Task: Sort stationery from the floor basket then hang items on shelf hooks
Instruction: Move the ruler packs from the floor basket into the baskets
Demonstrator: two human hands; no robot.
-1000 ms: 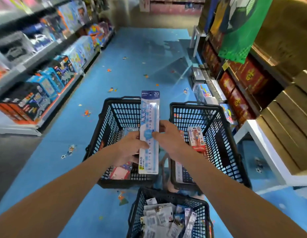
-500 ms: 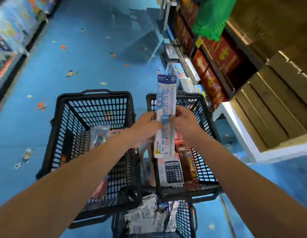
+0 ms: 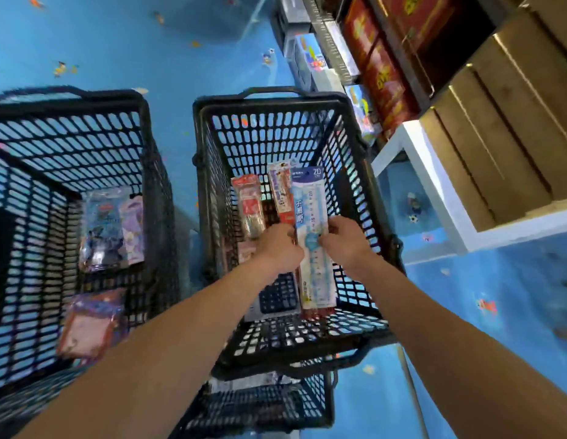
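Ruler (image 3: 310, 217) hangs inside the right basket (image 3: 276, 97), over a calculator (image 3: 277, 299); the left basket (image 3: 86, 98) holds other packs. The left grip (image 3: 280, 245) pinches the ruler's left edge, and the right grip (image 3: 345, 242) pinches its right edge. Sorting seems underway; next, both should release it flat among the packs there.

The left hand (image 3: 280, 245) and the right hand (image 3: 345, 243) are bare. The left forearm (image 3: 181, 343) and the right forearm (image 3: 450, 343) are uncovered right to the view's lower edge. Finer detail on the fingers is blurred.
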